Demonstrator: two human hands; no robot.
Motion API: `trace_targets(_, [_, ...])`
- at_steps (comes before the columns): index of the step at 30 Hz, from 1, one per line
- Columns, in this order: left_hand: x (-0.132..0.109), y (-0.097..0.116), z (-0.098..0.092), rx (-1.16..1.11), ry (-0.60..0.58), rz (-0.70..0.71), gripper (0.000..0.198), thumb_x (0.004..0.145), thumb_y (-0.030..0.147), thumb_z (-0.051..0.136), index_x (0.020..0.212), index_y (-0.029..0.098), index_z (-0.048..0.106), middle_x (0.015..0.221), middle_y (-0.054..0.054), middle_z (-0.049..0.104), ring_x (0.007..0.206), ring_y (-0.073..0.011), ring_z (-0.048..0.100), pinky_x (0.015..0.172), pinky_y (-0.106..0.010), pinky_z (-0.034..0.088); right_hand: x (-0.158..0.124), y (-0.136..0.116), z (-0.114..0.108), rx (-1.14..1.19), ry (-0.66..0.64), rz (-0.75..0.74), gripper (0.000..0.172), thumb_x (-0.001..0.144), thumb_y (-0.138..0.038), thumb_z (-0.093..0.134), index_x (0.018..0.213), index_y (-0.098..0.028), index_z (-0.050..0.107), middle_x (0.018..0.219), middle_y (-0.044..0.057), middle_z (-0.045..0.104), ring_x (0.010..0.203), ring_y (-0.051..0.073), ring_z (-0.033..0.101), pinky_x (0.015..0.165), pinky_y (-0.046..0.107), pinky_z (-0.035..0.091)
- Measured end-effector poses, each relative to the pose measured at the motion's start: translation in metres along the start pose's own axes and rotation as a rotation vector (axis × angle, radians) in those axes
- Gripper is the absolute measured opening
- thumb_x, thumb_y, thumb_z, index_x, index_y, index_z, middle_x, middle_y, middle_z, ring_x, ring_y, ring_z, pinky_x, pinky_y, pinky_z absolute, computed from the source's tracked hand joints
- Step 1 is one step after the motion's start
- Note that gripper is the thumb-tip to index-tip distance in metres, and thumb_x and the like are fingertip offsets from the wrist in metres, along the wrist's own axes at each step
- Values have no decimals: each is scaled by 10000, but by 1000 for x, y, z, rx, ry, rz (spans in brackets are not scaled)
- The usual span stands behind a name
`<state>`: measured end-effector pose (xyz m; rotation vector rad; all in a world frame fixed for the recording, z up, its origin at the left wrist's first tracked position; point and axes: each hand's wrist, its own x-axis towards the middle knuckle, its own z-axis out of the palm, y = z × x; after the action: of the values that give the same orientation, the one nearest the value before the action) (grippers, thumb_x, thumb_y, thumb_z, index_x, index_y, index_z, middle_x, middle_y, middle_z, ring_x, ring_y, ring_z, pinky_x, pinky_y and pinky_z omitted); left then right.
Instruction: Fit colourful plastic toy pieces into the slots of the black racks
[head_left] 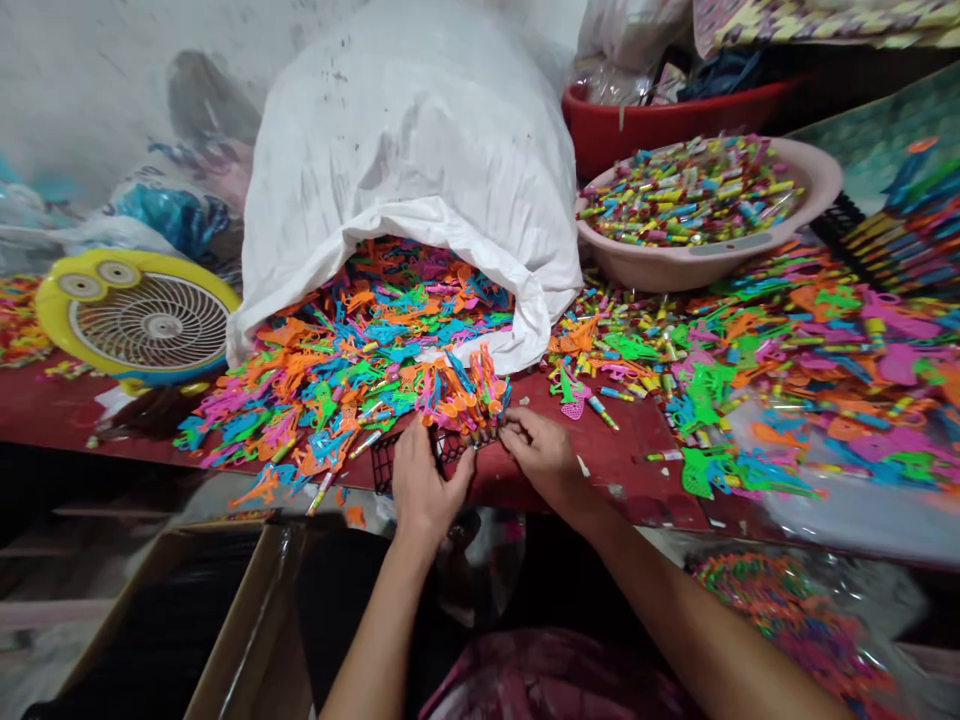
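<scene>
A black plastic grid rack (382, 466) lies at the table's front edge. My left hand (426, 485) is closed over it, thumb on the near side and fingers behind. Several small colourful plastic pieces (463, 388), orange, blue and pink, stand in a row along the rack. My right hand (546, 458) is at the rack's right end with thumb and fingers pinched together; what they hold is too small to make out. Just behind both hands, a heap of similar plastic pieces (330, 375) spills from a large white sack (420, 110).
A yellow fan (161, 325) stands left of the sack. To the right are a pink basin (675, 262) of small wrapped tubes, a red tub (630, 125) and more loose plastic pieces (832, 380). Below the table's left side sits a cardboard box (247, 620) with black contents.
</scene>
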<state>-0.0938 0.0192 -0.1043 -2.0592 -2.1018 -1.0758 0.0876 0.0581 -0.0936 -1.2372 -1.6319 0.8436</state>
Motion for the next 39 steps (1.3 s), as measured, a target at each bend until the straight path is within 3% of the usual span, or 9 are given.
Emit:
trace_targets(5, [10,20,10,274,-119,-125,804,826,709,517,1279,47,568,1355,-242,554,1305,-392,456,1041,-523,408,4,4,5,51,32,27,85,796,-265,586,765,-194,620,600,-41,536,559,112,516,531,214,394])
trace_targets(10, [11,27,10,430,-241,-59,781,889,720,359,1167,59,669,1301,-221,600,1317,-395,431,1021,-515,411,1,7,8,78,124,-2,51,775,-229,596,761,-195,631,597,-45,531,536,101,496,510,210,383])
trace_targets(16, [15,33,8,459,-310,-74,749,898,693,382,1180,66,677,1282,-213,607,1308,-389,431,1035,-510,406,-3,-1,6,-79,176,-170,85,776,-198,564,734,-200,638,621,-20,535,588,117,504,574,234,411])
trace_targets(18, [16,33,8,452,-317,-83,752,886,709,387,1175,81,684,1293,-207,603,1317,-388,422,1041,-518,403,-2,0,6,-10,175,-97,78,767,-245,575,720,-205,622,609,-20,532,569,122,517,554,237,426])
trace_targets(23, [16,35,7,417,-309,-77,699,875,713,413,1209,155,669,1369,-171,563,1338,-373,407,1022,-532,416,3,5,8,361,174,243,195,713,-389,633,730,-208,562,571,-46,534,473,122,548,466,236,461])
trace_targets(27, [18,38,9,387,-330,-107,691,859,682,490,1233,123,645,1403,-190,539,1370,-376,385,1061,-549,381,2,4,6,160,232,77,124,702,-297,608,670,-213,521,539,-74,440,480,88,457,477,203,405])
trace_targets(30, [18,42,15,353,-318,-109,814,824,714,508,1290,51,591,1427,-236,507,1419,-379,332,1109,-562,329,3,2,0,23,124,67,133,724,-247,565,633,-222,470,512,-77,425,467,85,445,458,195,353])
trace_targets(34, [17,45,22,407,-309,-96,817,869,729,380,1167,25,669,1371,-272,541,1416,-406,325,1087,-596,328,3,0,-8,96,-52,155,111,796,-274,531,701,-217,535,532,-66,511,451,96,526,447,196,373])
trace_targets(39, [19,47,21,473,-328,-75,839,873,753,324,1130,51,705,1308,-263,585,1324,-413,422,1048,-597,364,2,0,-8,223,19,131,105,817,-302,577,766,-210,571,577,-57,566,488,103,581,480,196,417])
